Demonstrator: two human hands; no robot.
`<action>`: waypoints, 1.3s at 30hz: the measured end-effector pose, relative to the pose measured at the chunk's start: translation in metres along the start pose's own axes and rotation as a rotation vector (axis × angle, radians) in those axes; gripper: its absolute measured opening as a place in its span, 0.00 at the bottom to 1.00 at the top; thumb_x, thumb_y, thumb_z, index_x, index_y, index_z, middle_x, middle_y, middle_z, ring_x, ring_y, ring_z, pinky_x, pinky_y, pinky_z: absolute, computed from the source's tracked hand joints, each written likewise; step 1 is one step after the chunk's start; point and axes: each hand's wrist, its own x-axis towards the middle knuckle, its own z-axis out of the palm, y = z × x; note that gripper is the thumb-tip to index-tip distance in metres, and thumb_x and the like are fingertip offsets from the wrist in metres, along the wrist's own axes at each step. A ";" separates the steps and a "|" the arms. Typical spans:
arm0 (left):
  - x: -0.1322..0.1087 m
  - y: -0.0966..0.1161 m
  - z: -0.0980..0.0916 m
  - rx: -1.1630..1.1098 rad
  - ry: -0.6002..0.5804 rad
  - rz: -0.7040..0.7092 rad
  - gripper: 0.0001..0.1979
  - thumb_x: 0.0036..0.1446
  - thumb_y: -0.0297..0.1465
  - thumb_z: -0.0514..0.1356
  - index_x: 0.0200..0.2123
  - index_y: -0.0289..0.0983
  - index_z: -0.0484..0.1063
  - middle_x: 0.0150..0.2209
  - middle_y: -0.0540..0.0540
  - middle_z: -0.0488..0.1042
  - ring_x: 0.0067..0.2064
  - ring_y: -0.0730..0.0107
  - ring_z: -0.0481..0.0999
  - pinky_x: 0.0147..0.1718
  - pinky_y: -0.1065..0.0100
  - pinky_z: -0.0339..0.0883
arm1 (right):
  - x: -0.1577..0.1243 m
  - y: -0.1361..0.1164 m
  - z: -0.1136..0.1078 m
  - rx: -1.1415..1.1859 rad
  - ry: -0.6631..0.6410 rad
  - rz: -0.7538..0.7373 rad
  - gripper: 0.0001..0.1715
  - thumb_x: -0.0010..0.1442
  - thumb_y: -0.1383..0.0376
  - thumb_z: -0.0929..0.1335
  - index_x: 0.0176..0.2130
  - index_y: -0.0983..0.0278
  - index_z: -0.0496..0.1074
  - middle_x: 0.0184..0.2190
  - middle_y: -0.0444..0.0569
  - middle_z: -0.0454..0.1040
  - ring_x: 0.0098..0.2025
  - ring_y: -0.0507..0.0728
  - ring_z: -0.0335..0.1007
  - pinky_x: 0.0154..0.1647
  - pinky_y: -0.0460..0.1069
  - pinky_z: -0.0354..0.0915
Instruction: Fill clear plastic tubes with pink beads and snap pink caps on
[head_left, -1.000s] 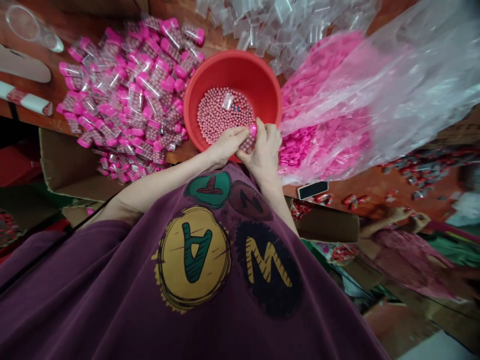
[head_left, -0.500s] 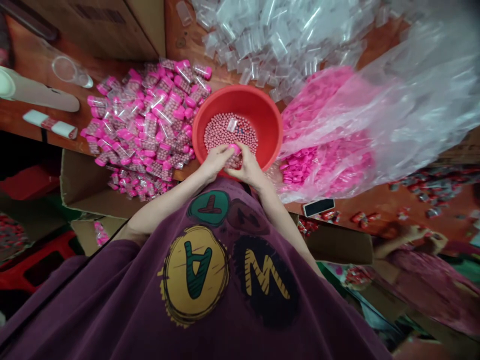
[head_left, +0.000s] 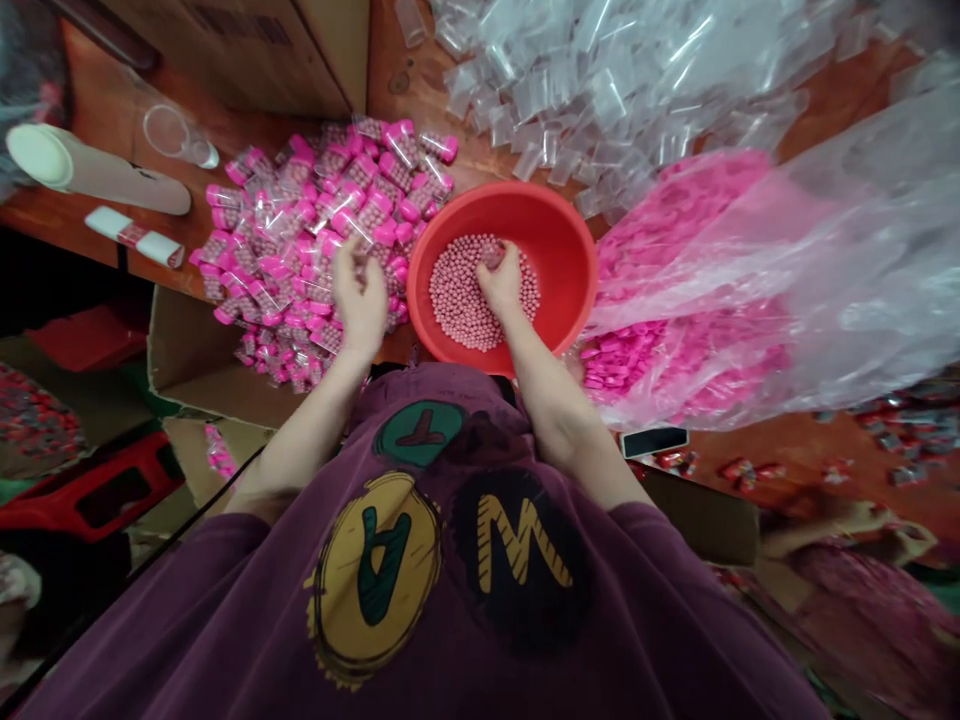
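**Your right hand in the beads, your left hand raised above the filled tubes**

Your two hands are well apart. Your left hand is over the heap of filled tubes, its fingers loosely open and pointing away from you. No tube shows in them, and they hold nothing that can be seen. Just beneath those fingertips lie the filled clear tubes with pink caps, each packed with small pink beads.

Your right fingers curve down into the loose pink beads, which fill the bottom of a red plastic basin. The fingertips are buried or pressed against the beads, so you cannot tell whether they have gathered any. No tube shows in this hand either.

The basin sits between your hands, nearer the right one. Beyond your right fingers, a heap of empty clear tubes spreads across the wooden bench. To the right of those fingers, a clear plastic bag holds many loose pink caps. Past your left fingers lies a pale cylindrical roll. Far off to the right of your right hand, a co-worker's arm is blurred at the edge of the view.
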 end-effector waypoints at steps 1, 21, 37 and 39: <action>0.002 -0.004 0.009 0.009 0.003 0.021 0.27 0.72 0.47 0.67 0.68 0.43 0.74 0.55 0.40 0.85 0.61 0.58 0.85 0.64 0.54 0.79 | -0.006 0.002 0.000 0.060 0.002 -0.033 0.36 0.67 0.68 0.69 0.70 0.70 0.62 0.61 0.64 0.77 0.60 0.62 0.78 0.66 0.63 0.76; -0.018 -0.104 0.052 0.584 0.000 0.171 0.19 0.73 0.29 0.58 0.63 0.36 0.75 0.53 0.36 0.85 0.52 0.55 0.86 0.61 0.54 0.75 | -0.063 -0.007 -0.082 -0.555 -0.137 -0.070 0.26 0.74 0.75 0.56 0.60 0.75 0.76 0.61 0.71 0.74 0.63 0.73 0.71 0.66 0.71 0.71; -0.055 -0.120 0.028 0.434 0.208 0.137 0.12 0.68 0.25 0.59 0.49 0.36 0.81 0.45 0.41 0.85 0.47 0.61 0.84 0.53 0.59 0.78 | -0.052 -0.009 0.003 -0.303 -0.530 -0.394 0.26 0.66 0.77 0.65 0.60 0.69 0.75 0.62 0.65 0.76 0.66 0.67 0.71 0.75 0.66 0.68; -0.052 -0.118 0.030 0.325 0.212 0.055 0.13 0.68 0.24 0.59 0.51 0.36 0.79 0.46 0.41 0.85 0.45 0.63 0.85 0.51 0.60 0.79 | -0.060 -0.002 -0.004 -0.149 -0.457 -0.384 0.26 0.65 0.72 0.69 0.62 0.65 0.74 0.60 0.62 0.77 0.63 0.67 0.73 0.72 0.66 0.72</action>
